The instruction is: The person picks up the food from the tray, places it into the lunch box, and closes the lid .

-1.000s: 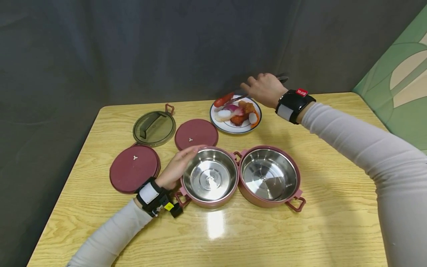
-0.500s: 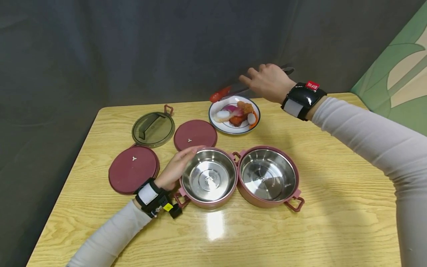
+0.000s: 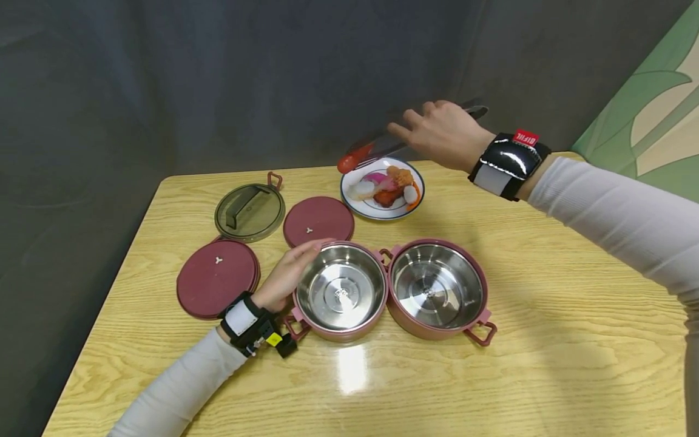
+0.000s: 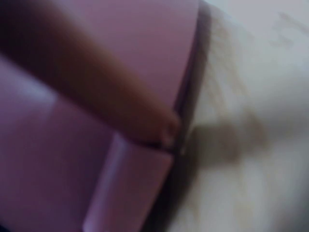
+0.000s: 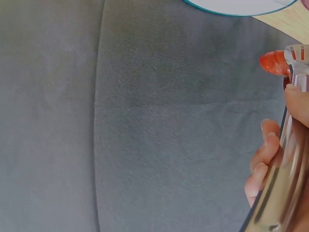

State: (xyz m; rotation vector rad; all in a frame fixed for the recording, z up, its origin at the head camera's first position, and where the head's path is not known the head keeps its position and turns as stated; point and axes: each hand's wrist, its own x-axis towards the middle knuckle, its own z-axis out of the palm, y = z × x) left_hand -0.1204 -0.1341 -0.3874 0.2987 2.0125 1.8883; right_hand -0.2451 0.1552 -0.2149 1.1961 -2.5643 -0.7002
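Observation:
My right hand (image 3: 442,136) grips metal tongs (image 5: 285,179) above and behind the plate in the head view. In their slotted tips is a red sausage (image 5: 273,63), raised over the plate's far left edge. My left hand (image 3: 286,276) lies along the left side of a pink pot (image 3: 342,334) with a steel inside, fingers stretched out at its rim. Against that pot stands a second, deeper-looking pink pot (image 3: 417,326), also steel inside. The left wrist view shows the pot's pink wall (image 4: 145,43) close up and blurred, with none of my fingers visible.
A white blue-rimmed plate (image 3: 355,203) bears fried pieces, onion and pale egg-like pieces. Round dark-red lids (image 3: 322,220) lie on the left, some stacked (image 3: 215,282). Behind the stack is a see-through lid (image 3: 264,215) with a handle. A dark curtain (image 3: 273,79) hangs behind the table.
My right hand has risen and drawn slightly right with the tongs, lifting the sausage off the plate, up and a little left. My left hand stays at the left pot.

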